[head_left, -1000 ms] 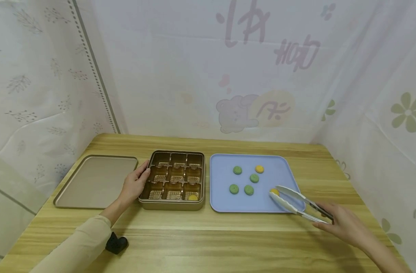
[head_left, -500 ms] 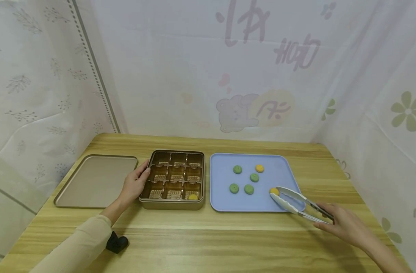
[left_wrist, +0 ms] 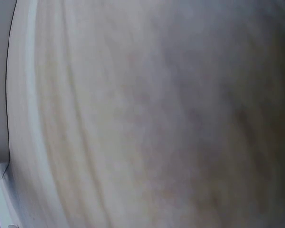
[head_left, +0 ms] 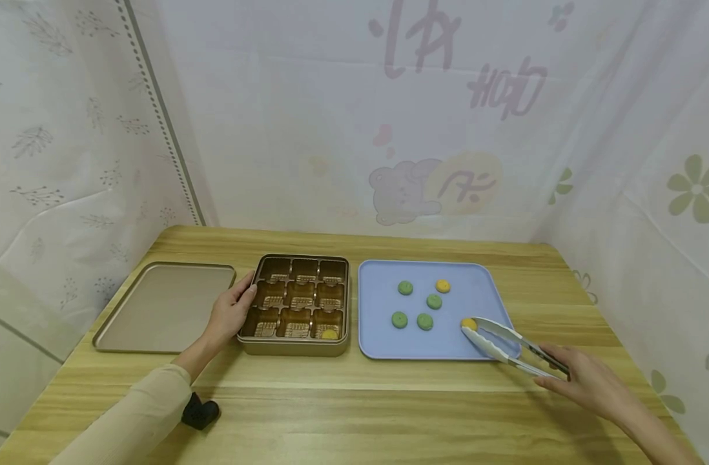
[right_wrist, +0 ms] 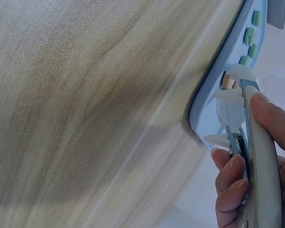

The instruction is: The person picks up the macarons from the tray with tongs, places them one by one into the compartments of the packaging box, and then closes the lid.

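"What do the hands have?"

"My left hand [head_left: 229,315] grips the nine-compartment box [head_left: 296,349] along its nine o'clock side. My right hand [head_left: 581,382] is wrapped around the metal tongs [head_left: 487,346], which reach out toward ten o'clock."

"And the tips?"

"They straddle a yellow cookie [head_left: 468,324] lying at four o'clock on the blue tray [head_left: 383,345]. I can't tell whether both press it."

"What shares the tray?"

"A second yellow cookie [head_left: 443,285] near twelve, plus four green cookies [head_left: 425,321], scattered from the middle out to eight and ten o'clock."

"Inside the box?"

"I see a third yellow cookie [head_left: 330,334], in the corner compartment between four and five o'clock."

"Further out?"

"A shallow gold-toned lid [head_left: 163,310] lies at the box's nine o'clock on the wooden table [head_left: 343,420]. A black object [head_left: 200,412] sits beside the beige sleeve [head_left: 133,420], toward seven. At twelve, behind everything, hangs a pale printed curtain [head_left: 308,129]."
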The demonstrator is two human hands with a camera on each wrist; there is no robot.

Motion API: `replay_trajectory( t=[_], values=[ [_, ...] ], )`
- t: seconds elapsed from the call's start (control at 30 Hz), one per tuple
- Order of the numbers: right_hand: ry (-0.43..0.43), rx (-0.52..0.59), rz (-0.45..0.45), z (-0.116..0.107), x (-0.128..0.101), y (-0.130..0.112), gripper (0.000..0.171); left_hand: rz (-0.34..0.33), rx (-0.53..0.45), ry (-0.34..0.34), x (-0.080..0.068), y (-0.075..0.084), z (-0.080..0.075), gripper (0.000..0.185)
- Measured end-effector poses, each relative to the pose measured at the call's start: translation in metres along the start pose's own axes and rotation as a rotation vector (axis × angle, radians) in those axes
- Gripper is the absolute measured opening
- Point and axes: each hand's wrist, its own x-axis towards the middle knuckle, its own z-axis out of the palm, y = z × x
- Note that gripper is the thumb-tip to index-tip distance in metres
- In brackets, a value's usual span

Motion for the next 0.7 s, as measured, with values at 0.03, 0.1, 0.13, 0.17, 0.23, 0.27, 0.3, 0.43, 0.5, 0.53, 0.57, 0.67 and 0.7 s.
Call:
replay_trajectory(
  t=[0.03,0.1,0.13,0.17,0.23,0.27,0.3,0.43,0.5,0.53,0.57,0.67,0.7],
  values=[
    [-0.001,-0.001,0.0,0.0,0.0,0.0,0.049,0.002,-0.004,0.001,0.0,0.0,0.0,0.054],
    [-0.004,0.0,0.002,0.0,0.001,-0.001,0.05,0.003,-0.007,0.002,0.0,0.0,0.0,0.054],
    [-0.003,-0.003,0.0,0.0,0.001,-0.001,0.049,0.003,-0.007,0.002,-0.001,0.001,-0.001,0.054],
    [-0.001,-0.006,-0.004,-0.001,0.001,-0.001,0.049,0.002,-0.008,0.002,-0.001,0.001,-0.001,0.054],
    [0.001,-0.002,-0.01,-0.001,0.002,-0.003,0.049,0.0,-0.008,0.002,-0.001,0.001,-0.001,0.054],
    [0.006,0.0,-0.017,-0.001,0.003,-0.003,0.049,-0.002,-0.01,0.0,-0.001,0.001,-0.001,0.054],
    [0.018,0.0,-0.025,-0.001,0.004,-0.004,0.049,-0.004,-0.012,0.0,-0.001,0.001,-0.001,0.054],
    [0.038,0.013,-0.053,-0.002,0.009,-0.01,0.047,-0.006,-0.013,0.005,-0.001,0.002,-0.001,0.053],
    [0.064,0.008,-0.09,-0.002,0.012,-0.014,0.044,-0.005,-0.016,0.004,-0.001,0.002,-0.001,0.053],
    [0.069,0.004,-0.109,-0.003,0.014,-0.016,0.043,-0.005,-0.017,0.005,-0.001,0.001,-0.001,0.053],
    [0.086,-0.001,-0.132,-0.004,0.017,-0.019,0.041,-0.004,-0.019,0.004,-0.001,0.001,0.0,0.053],
    [0.093,0.009,-0.17,-0.006,0.025,-0.029,0.042,-0.004,-0.022,0.004,-0.001,0.001,0.0,0.053],
    [0.09,0.012,-0.174,-0.007,0.028,-0.034,0.043,-0.004,-0.02,0.007,-0.001,0.0,0.0,0.053]
  ],
)
